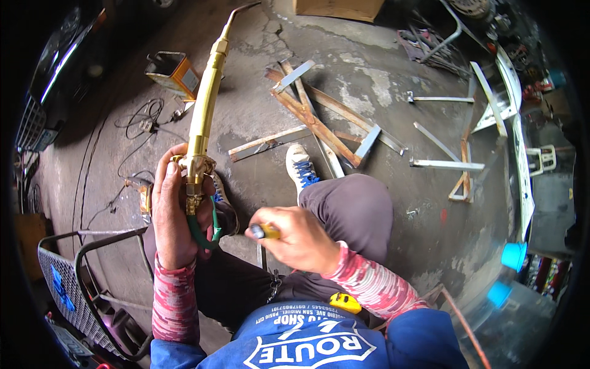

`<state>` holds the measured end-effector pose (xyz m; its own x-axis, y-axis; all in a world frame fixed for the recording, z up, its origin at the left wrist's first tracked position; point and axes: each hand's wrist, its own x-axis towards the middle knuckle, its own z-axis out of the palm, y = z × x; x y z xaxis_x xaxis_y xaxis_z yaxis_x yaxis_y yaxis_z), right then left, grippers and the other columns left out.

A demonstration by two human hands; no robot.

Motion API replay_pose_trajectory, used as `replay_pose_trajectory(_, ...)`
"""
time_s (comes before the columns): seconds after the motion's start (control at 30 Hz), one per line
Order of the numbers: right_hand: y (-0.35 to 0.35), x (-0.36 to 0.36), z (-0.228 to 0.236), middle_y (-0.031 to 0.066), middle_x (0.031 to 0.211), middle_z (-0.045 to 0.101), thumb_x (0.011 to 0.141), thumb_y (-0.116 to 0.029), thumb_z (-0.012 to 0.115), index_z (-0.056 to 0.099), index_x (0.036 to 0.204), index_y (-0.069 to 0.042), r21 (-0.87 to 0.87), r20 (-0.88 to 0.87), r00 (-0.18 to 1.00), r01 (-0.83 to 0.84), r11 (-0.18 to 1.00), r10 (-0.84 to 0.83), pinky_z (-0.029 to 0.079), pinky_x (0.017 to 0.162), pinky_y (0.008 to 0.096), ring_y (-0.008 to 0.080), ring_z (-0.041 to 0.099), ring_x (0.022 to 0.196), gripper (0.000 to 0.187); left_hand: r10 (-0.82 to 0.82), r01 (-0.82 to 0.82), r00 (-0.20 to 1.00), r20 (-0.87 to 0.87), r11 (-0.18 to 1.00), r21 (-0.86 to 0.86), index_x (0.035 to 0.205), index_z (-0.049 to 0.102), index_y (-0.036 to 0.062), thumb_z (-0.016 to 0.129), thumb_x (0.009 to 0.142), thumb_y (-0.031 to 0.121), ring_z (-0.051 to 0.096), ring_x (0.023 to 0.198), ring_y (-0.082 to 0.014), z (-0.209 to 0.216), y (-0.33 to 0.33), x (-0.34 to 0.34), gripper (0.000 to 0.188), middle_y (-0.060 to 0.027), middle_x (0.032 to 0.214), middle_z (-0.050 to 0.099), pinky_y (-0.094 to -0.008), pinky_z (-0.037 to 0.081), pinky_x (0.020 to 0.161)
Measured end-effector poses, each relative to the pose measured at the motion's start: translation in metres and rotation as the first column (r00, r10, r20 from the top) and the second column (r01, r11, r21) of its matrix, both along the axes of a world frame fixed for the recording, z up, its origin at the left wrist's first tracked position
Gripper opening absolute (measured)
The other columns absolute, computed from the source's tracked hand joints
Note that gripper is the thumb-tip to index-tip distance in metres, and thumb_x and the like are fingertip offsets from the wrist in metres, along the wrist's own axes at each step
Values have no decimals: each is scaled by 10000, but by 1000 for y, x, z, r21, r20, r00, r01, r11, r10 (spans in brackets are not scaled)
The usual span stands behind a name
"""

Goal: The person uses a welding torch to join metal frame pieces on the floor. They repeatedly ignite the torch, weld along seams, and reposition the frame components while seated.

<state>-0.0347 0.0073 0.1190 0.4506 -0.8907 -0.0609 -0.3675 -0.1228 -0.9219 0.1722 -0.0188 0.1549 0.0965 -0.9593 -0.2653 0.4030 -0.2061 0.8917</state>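
Holding torch (206,104) in left hand (171,215), fingers wrapped round its base, tip pointing away; right hand (301,240) fingers curled round lighter (271,232), apart. Tightly bent hose (195,230) could kink if left wrist twists.

blue T-shirt (258,323), white shield print (307,352) in front | red-pink patterned arm sleeves (176,300) | dark trousers (350,212) | white shoe (296,158), blue laces (304,171)

Rusty metal bars (314,126) crossed on a stained concrete floor (405,246), an orange rectangular tin (178,76), tangled black cable (147,125) nearby, a cardboard box (339,8).
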Motion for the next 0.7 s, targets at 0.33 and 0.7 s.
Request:
replay_pose_trajectory(0.33,69,1,-33,244,809,692,897,-281,734,713,947,-16,-14,-113,989,99,995,-99,539,688,499,439,697,799,271,-49,58,986,163,997,-53,1357,534,82,589,1036,295,548,592,-59,-11,-1,-26,389,-61,878,641,-176,369,462)
replay_pose_trajectory(0.7,77,-9,-52,245,781,680,922,-365,719,700,898,-39,-16,-287,950,120,993,-119,532,696,532,464,681,799,327,-139,150,980,142,986,-73,1377,532,109,496,1067,267,502,513,-46,-12,-1,-14,350,-75,894,670,-167,349,425)
